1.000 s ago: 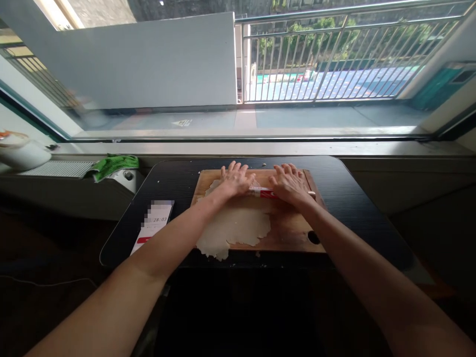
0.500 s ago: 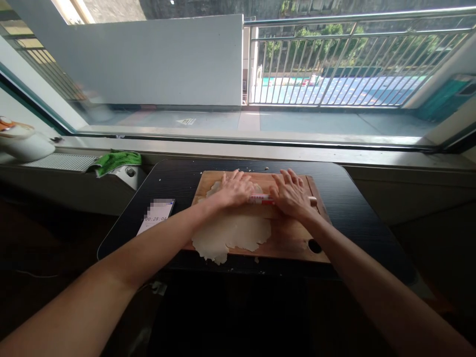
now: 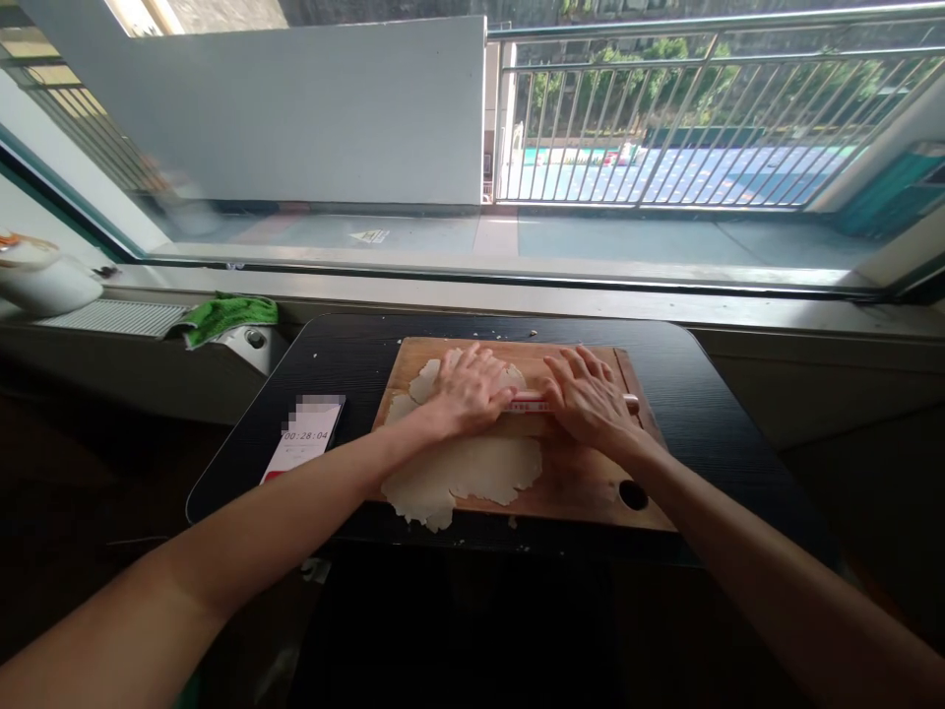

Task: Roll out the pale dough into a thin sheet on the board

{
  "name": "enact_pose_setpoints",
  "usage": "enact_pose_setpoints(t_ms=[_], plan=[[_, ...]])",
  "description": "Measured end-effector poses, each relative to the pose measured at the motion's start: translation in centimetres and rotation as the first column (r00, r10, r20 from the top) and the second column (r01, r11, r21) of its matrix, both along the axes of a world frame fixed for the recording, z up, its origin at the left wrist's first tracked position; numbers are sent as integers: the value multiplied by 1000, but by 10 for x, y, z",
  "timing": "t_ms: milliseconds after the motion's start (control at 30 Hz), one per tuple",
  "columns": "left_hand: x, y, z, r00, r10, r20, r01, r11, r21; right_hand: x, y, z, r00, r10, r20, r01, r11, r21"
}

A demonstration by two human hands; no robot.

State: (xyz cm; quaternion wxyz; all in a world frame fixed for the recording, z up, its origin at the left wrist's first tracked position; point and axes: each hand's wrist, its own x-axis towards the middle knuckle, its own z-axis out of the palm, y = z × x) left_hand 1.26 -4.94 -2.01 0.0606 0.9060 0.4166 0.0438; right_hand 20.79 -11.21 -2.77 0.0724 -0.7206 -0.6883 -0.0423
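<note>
A rolling pin (image 3: 533,402) with a red-and-white printed band lies across a sheet of rolled dough (image 3: 494,473). My left hand (image 3: 472,386) rests palm down over the pin's left part, fingers stretched forward above the dough. Toward the pin's right end, my right hand (image 3: 589,396) presses flat on it, fingers extended; the tip pokes out beyond the wrist. Beneath is a wooden cutting board (image 3: 572,483) with a round hole near its front right corner. The dough is thin and ragged-edged, covers the left of the board and overhangs its front edge.
The board stands on a black table (image 3: 716,423) dotted with dough crumbs. A phone (image 3: 306,440) showing a timer lies left of my left forearm. Beyond the table's left side, a green cloth (image 3: 230,317) drapes over a white heater (image 3: 255,345) below the window.
Both hands have shifted slightly toward me with the rolling pin. Its printed band has turned, showing a different part of the print. The view has also shifted a little.
</note>
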Motion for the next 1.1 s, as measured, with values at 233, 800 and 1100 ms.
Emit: enact_pose_setpoints(t_ms=[233, 800, 1100], plan=[[12, 36, 6, 987, 153, 50, -155, 988, 26, -2, 35, 16, 980, -160, -116, 153, 986, -65], [7, 16, 11, 993, 74, -94, -85, 988, -127, -6, 17, 13, 979, -185, -85, 175, 978, -112], [15, 36, 15, 994, 92, -51, -95, 994, -47, 1, 34, 16, 975, -195, -102, 179, 973, -149]])
